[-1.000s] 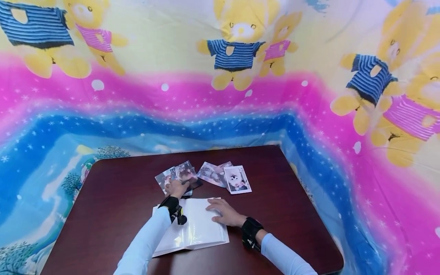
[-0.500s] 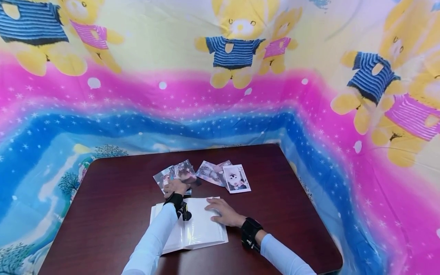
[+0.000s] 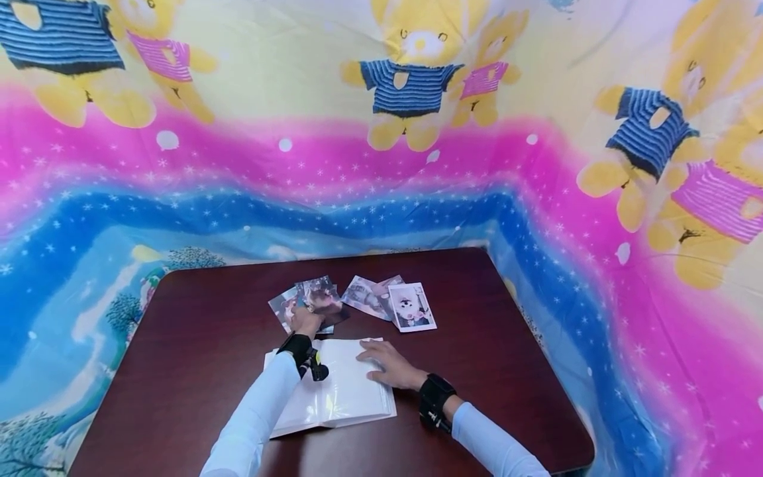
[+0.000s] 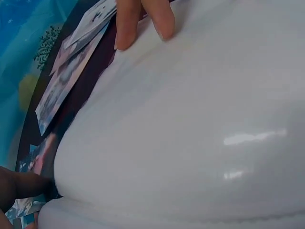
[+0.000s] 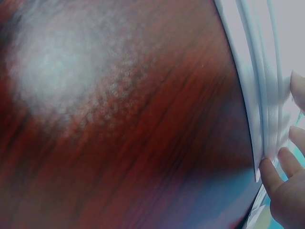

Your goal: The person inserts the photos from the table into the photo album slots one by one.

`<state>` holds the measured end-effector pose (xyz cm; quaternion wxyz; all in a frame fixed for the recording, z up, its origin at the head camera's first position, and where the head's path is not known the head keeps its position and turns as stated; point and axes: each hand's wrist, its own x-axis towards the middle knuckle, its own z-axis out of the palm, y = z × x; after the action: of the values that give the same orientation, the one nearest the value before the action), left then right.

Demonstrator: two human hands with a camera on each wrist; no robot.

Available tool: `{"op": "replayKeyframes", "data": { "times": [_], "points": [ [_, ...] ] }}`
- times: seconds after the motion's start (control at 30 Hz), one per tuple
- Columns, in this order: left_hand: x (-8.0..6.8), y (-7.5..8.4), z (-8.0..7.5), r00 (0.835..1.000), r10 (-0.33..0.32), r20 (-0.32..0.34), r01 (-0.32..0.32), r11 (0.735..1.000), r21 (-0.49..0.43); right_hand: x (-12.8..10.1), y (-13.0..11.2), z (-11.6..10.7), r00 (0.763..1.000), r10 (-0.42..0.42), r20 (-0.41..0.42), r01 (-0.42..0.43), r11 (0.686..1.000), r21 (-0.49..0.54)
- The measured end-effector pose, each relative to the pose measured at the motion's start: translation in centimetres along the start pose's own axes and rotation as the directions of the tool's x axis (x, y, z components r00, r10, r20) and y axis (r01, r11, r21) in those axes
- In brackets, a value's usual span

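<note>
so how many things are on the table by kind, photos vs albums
loose photos: about 5, overlapping, so the count is rough
photo album: 1, open, right hand resting on its page
total: about 6
left hand is on the left photo pile

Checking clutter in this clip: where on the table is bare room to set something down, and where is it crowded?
Bare wood lies left of the album, between it and the table's left edge, and right of the album and white-bordered photo, out to the right edge. Crowded: the far middle, where the left hand rests on the photo pile and the right hand on the album.

Left hand (image 3: 306, 322) reaching forward, fingers down; right hand (image 3: 390, 366) flat, fingers spread.
</note>
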<state>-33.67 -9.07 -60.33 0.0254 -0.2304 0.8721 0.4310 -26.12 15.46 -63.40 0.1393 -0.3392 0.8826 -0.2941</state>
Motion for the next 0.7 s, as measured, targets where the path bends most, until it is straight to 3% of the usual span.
{"op": "replayKeyframes", "data": {
  "times": [0.13,0.3,0.4,0.53,0.6,0.7],
  "points": [
    [0.1,-0.3,-1.0,0.991,0.128,-0.040,-0.129,0.991,-0.029,0.2,-0.2,-0.4,1.000,-0.004,0.005,0.004,1.000,-0.009],
    [0.5,-0.8,-2.3,0.999,0.036,-0.016,-0.039,0.976,-0.215,0.4,-0.3,-0.7,1.000,0.013,0.013,-0.013,1.000,-0.010],
    [0.3,-1.2,-3.0,1.000,-0.006,0.000,0.006,0.970,-0.244,0.7,-0.4,-0.9,1.000,0.000,0.008,0.000,1.000,-0.002],
    [-0.4,-1.6,-3.9,1.000,0.015,0.000,-0.015,0.972,-0.234,1.7,-0.3,-1.3,0.993,-0.083,-0.083,0.087,0.996,0.037],
    [-0.8,-1.8,-4.3,0.999,0.050,0.016,-0.044,0.961,-0.274,2.4,-0.4,-1.6,0.983,-0.104,-0.153,0.118,0.989,0.085],
    [-2.0,-2.2,-4.6,0.992,0.111,0.065,-0.079,0.925,-0.372,3.6,-0.7,-2.0,0.976,-0.017,-0.217,0.068,0.970,0.232]
  ]
}}
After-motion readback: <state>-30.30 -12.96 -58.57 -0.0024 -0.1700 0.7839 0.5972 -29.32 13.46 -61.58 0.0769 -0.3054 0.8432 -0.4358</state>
